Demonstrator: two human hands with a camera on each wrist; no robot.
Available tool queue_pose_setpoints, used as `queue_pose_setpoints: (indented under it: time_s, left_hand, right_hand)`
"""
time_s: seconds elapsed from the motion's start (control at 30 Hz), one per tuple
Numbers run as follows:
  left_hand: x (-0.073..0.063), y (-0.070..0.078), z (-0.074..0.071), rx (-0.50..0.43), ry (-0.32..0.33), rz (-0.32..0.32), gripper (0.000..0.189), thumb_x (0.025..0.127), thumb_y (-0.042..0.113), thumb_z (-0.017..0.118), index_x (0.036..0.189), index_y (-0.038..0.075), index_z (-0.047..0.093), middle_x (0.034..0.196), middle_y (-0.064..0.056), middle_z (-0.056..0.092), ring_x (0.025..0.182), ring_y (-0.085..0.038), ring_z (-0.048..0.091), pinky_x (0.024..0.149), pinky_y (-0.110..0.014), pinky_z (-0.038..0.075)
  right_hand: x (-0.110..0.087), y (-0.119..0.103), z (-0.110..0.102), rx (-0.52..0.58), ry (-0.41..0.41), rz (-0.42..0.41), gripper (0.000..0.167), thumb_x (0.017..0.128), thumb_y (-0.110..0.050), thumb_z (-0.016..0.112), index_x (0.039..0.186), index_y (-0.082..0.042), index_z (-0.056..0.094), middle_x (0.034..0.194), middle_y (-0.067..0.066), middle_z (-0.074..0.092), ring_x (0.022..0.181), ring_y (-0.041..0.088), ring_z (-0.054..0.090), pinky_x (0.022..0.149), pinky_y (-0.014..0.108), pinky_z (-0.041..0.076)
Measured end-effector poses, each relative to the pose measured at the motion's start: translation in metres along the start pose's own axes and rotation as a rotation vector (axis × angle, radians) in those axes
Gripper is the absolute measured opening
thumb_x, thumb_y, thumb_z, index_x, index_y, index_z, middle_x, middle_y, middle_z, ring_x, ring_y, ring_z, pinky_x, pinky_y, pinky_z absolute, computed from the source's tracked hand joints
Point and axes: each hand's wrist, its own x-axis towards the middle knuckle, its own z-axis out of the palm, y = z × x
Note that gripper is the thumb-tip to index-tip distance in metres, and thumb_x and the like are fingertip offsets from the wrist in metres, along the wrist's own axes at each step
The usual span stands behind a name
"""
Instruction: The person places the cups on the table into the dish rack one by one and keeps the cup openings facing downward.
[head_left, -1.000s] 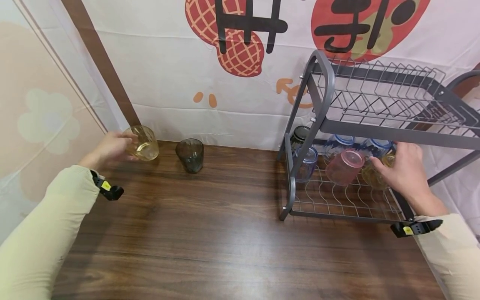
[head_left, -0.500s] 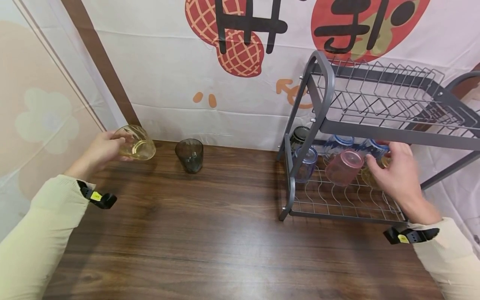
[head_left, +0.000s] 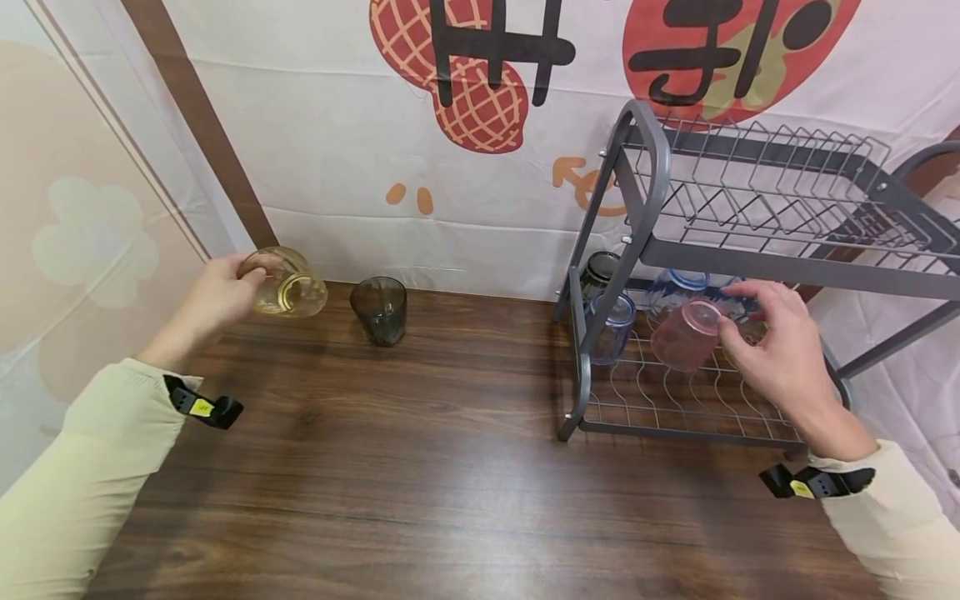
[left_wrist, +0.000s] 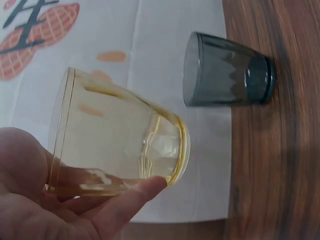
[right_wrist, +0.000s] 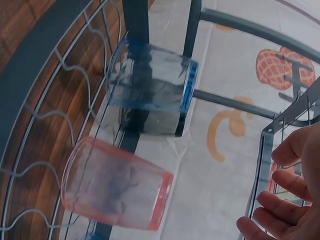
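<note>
My left hand (head_left: 217, 302) grips a yellow drinking glass (head_left: 288, 287) at the far left, tipped with its base toward the right. In the left wrist view a fingertip reaches the base of this yellow glass (left_wrist: 120, 140). Just right of it a dark grey glass (head_left: 380, 312) stands upright. My right hand (head_left: 780, 350) is at the lower tier of the dish rack (head_left: 645, 208), its thumb tip close to the base of an upside-down pink glass (head_left: 686, 337). The right wrist view shows loosely bent fingers (right_wrist: 280, 207) with nothing between them, apart from the pink glass (right_wrist: 117, 185).
Other upside-down glasses share the lower tier: a blue glass (head_left: 613, 329) at the front left, a dark glass (head_left: 600, 271) behind it, and a blue glass (head_left: 675, 292) at the back. The wooden table (head_left: 420, 467) meets a printed cloth (head_left: 322, 150) behind.
My left hand has turned the yellow glass, so its base now points more to the right. My right hand has shifted left, from the right-hand glasses toward the pink glass.
</note>
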Motion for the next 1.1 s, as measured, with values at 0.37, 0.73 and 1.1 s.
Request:
queue_pose_setpoints:
  time_s: [0.37,0.73,1.1]
  left_hand:
    - [-0.010,0.037,0.008,0.085,0.039,0.082,0.040,0.108,0.013,0.035,0.134,-0.005,0.059,0.125,-0.030,0.063,0.091,-0.032,0.058,0.073,-0.028,0.042]
    - [-0.025,0.069,0.028,0.025,0.037,0.228,0.034,0.108,0.009,0.043,0.135,0.001,0.062,0.127,-0.022,0.067,0.098,-0.024,0.059,0.075,-0.015,0.040]
    - [-0.035,0.089,0.050,0.008,0.047,0.362,0.034,0.106,0.003,0.047,0.130,0.012,0.068,0.075,-0.011,0.058,0.042,-0.008,0.033,0.036,-0.024,0.031]
  right_hand:
    - [-0.006,-0.021,0.002,0.059,0.000,-0.044,0.036,0.085,0.001,0.069,0.121,0.000,0.066,0.110,0.016,0.065,0.087,0.002,0.052,0.070,0.019,0.039]
    - [-0.013,-0.043,0.005,0.168,-0.084,-0.047,0.031,0.090,0.000,0.070,0.120,-0.001,0.064,0.110,0.012,0.071,0.083,-0.009,0.057,0.071,0.007,0.042]
    - [-0.014,-0.061,0.002,0.293,-0.248,0.017,0.020,0.096,-0.006,0.070,0.115,-0.009,0.068,0.109,0.002,0.067,0.090,-0.001,0.063,0.077,0.009,0.049]
